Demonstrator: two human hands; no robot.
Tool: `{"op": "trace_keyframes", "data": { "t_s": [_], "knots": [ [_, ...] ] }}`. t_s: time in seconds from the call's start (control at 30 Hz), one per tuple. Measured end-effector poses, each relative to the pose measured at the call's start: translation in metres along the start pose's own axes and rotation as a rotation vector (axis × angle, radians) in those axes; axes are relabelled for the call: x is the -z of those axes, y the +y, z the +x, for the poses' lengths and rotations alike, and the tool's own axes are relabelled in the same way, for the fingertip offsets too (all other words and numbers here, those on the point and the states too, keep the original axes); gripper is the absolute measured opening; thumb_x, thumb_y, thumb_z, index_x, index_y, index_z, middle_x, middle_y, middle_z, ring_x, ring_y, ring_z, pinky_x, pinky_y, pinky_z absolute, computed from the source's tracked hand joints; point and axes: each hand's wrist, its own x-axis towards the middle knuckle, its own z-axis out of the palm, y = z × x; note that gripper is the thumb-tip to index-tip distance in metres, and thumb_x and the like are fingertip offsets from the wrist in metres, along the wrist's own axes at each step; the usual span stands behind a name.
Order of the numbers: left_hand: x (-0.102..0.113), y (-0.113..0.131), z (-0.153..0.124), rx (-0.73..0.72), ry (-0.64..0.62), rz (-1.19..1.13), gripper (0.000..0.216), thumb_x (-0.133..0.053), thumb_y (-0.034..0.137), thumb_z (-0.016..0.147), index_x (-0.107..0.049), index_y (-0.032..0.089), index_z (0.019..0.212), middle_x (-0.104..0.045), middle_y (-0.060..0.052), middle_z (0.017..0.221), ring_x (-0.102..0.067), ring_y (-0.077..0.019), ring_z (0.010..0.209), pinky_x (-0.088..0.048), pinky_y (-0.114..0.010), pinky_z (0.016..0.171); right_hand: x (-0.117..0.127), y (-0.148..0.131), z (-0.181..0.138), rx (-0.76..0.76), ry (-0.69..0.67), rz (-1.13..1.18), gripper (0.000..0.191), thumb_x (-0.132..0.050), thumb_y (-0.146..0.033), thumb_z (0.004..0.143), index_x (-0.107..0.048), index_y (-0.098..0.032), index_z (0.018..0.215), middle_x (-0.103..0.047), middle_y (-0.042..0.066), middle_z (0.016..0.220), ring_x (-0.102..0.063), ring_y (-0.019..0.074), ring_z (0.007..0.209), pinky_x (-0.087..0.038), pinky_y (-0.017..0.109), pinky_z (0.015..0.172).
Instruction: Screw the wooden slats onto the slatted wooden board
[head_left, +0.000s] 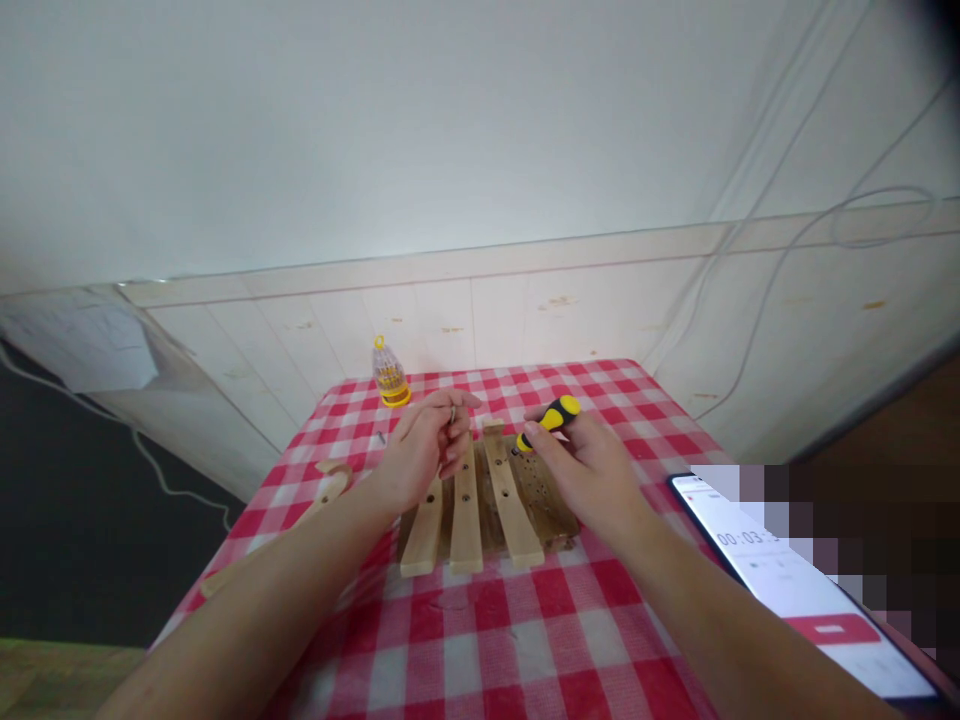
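Observation:
My right hand (pixel 589 465) is closed around a yellow and black screwdriver (pixel 553 421). The screwdriver tilts, with its lower end over a dark brown board (pixel 551 505) dotted with small holes. My left hand (pixel 431 440) has its fingers curled in a pinch around a small metal piece (pixel 453 412), too small to name surely. Below the hands, three pale wooden bars lie side by side on the board: a left bar (pixel 421 545), a middle bar (pixel 466 535) and a right bar (pixel 517 525). Dark round holes or fasteners show in them. My left hand covers the left bar's far end.
Another curved wooden piece (pixel 334 488) lies at the left, partly under my left forearm. A clear bottle-shaped case with a yellow base (pixel 391 380) stands at the back, near a small metal piece (pixel 381 437). A phone (pixel 795 580) lies at the right of the checked tablecloth (pixel 457 650).

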Motion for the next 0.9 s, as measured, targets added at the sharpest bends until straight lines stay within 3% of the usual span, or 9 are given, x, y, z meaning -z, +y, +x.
{"op": "trace_keyframes", "data": {
  "t_s": [0.2,0.37,0.47,0.57,0.67,0.77,0.9],
  "knots": [
    [0.000,-0.003,-0.001,-0.160,0.075,0.185,0.021,-0.058,0.031,0.081,-0.052,0.018,0.096,-0.040,0.010,0.050,-0.034,-0.0036,0.033,-0.027,-0.013,0.029,-0.001,0.005,0.001,-0.041,0.020,-0.027,0.031,-0.055,-0.046,0.081,-0.064,-0.017,0.088,-0.067,0.006,0.083,-0.063,0.0173,0.074,-0.047,0.029,0.065],
    [0.002,-0.006,0.000,-0.113,0.043,0.229,0.024,-0.065,0.033,0.076,-0.049,0.016,0.075,-0.052,0.007,0.055,-0.037,-0.0016,0.032,-0.028,-0.012,0.028,-0.001,0.007,0.000,-0.055,0.091,-0.081,0.031,-0.053,-0.045,0.083,-0.062,-0.016,0.080,-0.065,0.005,0.075,-0.060,0.0159,0.066,-0.044,0.027,0.058],
    [0.006,-0.008,0.001,-0.085,0.014,0.257,0.026,-0.067,0.034,0.074,-0.049,0.016,0.070,-0.046,0.009,0.048,-0.035,-0.0018,0.030,-0.027,-0.013,0.029,-0.002,0.007,-0.003,0.005,0.109,-0.182,0.030,-0.051,-0.044,0.084,-0.059,-0.016,0.077,-0.062,0.003,0.070,-0.056,0.0145,0.062,-0.039,0.026,0.054],
    [0.008,-0.011,0.001,-0.034,-0.049,0.292,0.017,-0.064,0.030,0.075,-0.056,0.016,0.077,-0.045,0.009,0.046,-0.037,-0.0033,0.031,-0.031,-0.014,0.031,-0.002,0.006,-0.006,0.099,0.117,-0.282,0.030,-0.051,-0.042,0.085,-0.055,-0.015,0.073,-0.056,0.001,0.063,-0.050,0.0117,0.057,-0.034,0.024,0.051],
    [0.009,-0.013,-0.001,0.027,-0.150,0.341,0.018,-0.054,0.023,0.077,-0.062,0.016,0.092,-0.059,0.002,0.067,-0.043,-0.0033,0.038,-0.036,-0.016,0.035,-0.003,0.004,-0.008,0.195,0.121,-0.338,0.030,-0.051,-0.039,0.086,-0.051,-0.015,0.068,-0.050,-0.001,0.059,-0.045,0.0095,0.054,-0.031,0.023,0.049],
    [0.009,-0.012,-0.002,0.074,-0.251,0.469,0.023,-0.048,0.024,0.081,-0.061,0.015,0.098,-0.060,0.000,0.078,-0.044,-0.0033,0.043,-0.035,-0.016,0.039,-0.002,0.002,-0.010,0.252,0.104,-0.368,0.030,-0.050,-0.038,0.086,-0.050,-0.015,0.067,-0.047,-0.002,0.058,-0.043,0.0085,0.053,-0.030,0.023,0.049],
    [0.007,-0.009,-0.002,-0.047,-0.346,0.775,0.022,-0.046,0.031,0.087,-0.060,0.014,0.085,-0.053,0.002,0.067,-0.046,-0.0073,0.054,-0.038,-0.018,0.049,-0.001,-0.001,-0.011,0.262,0.083,-0.347,0.028,-0.049,-0.037,0.087,-0.050,-0.016,0.069,-0.049,-0.001,0.061,-0.045,0.0086,0.055,-0.031,0.022,0.051]
  ]
}}
